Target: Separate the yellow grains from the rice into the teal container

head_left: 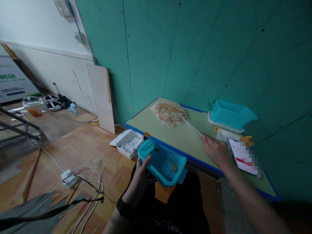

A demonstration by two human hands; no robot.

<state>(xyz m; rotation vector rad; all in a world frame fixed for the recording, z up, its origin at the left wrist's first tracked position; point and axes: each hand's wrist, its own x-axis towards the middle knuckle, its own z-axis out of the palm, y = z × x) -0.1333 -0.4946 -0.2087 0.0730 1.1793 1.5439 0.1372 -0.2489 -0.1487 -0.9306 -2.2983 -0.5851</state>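
My left hand (143,172) grips the near left side of a blue plastic container (156,165), thumb over its rim. The container is tilted at the table's front edge, with a small cluster of yellow beans (173,165) inside. My right hand (215,150) is closed around a long thin silvery tool (192,126); whether it is one stick or a pair I cannot tell. The tool's far tip touches the right side of a spread pile of yellow beans and pale rice-like grains (169,113) on the table (175,138).
A second blue container (231,113) stands on a white lid at the table's back right. Near my right forearm lies a phone (245,157) beside a yellow-and-white cloth (226,135). The green wall (158,48) borders the table. An open white box (130,144) and cables (97,182) lie on the floor.
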